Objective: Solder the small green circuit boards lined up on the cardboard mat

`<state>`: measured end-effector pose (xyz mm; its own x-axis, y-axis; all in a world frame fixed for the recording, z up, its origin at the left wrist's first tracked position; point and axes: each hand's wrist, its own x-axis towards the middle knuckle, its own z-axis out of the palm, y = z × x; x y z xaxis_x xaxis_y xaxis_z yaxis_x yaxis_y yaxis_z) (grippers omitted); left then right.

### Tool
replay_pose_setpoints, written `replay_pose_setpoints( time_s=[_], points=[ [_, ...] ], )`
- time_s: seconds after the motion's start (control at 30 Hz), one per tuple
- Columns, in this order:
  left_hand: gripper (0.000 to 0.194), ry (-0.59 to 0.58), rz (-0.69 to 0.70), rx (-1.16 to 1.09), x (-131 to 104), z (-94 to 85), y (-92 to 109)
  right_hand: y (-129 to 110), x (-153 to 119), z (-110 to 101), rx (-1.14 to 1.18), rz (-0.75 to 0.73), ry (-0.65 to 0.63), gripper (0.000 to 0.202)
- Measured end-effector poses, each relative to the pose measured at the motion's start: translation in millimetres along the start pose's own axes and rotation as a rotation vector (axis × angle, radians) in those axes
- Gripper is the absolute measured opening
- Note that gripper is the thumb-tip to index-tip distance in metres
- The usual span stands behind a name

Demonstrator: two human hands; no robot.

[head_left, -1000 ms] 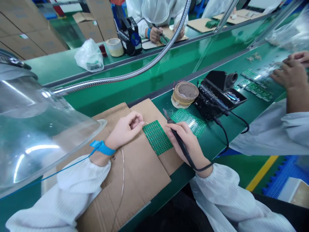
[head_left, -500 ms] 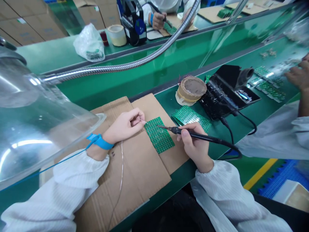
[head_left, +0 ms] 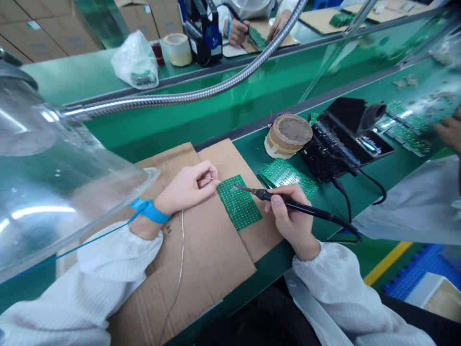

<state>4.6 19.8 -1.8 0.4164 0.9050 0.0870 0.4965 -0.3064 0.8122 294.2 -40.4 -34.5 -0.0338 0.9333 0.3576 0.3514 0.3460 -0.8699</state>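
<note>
A green circuit board [head_left: 242,206] lies on brown cardboard [head_left: 212,259], its face covered with rows of small shiny pads. My left hand [head_left: 190,186], with a blue strap at the wrist, pinches a thin solder wire [head_left: 182,240] whose end reaches the board's upper left edge. The wire's tail hangs down across the cardboard. In my right hand [head_left: 293,216] is a black soldering iron [head_left: 288,200], its tip over the upper part of the board. Whether the tip touches a pad I cannot tell.
Right of the board sit stacked circuit boards [head_left: 288,177], a round tin [head_left: 290,134] and a black box with cables [head_left: 334,144]. A clear fume hood [head_left: 72,192] on a metal flexible hose [head_left: 173,99] fills the left. Co-workers' hands [head_left: 237,32] show across the bench and far right.
The whole view has shifted slightly. Both hands keep their grips, and the iron's tip stays over nearly the same part of the board. The co-worker's hand at far right has moved a little.
</note>
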Motion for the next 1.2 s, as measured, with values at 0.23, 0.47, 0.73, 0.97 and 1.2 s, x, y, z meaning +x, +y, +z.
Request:
replay_pose_setpoints(
  time_s=[0.23, 0.47, 0.73, 0.97, 1.2],
  points=[
    [0.004, -0.007, -0.003, 0.031, 0.4, 1.2, -0.5, 0.3, 1.7, 2.2, 0.040, 0.023, -0.071, 0.010],
    [0.008, 0.063, -0.016, 0.002, 1.8, 3.4, -0.7, -2.1, 4.7, 5.6, 0.083, 0.024, -0.008, 0.013],
    [0.006, 0.079, -0.026, 0.030, 1.8, 4.8, -1.3, 4.8, 4.6, 7.0, 0.078, 0.069, -0.082, 0.011],
    [0.008, 0.080, -0.026, 0.033, 2.4, 4.7, -1.5, 1.2, 5.6, 8.4, 0.114, 0.052, -0.050, 0.012],
    [0.007, 0.091, -0.056, 0.047, 3.5, 5.4, -2.9, 1.7, 7.7, 9.1, 0.065, 0.062, -0.091, 0.013]
  ],
)
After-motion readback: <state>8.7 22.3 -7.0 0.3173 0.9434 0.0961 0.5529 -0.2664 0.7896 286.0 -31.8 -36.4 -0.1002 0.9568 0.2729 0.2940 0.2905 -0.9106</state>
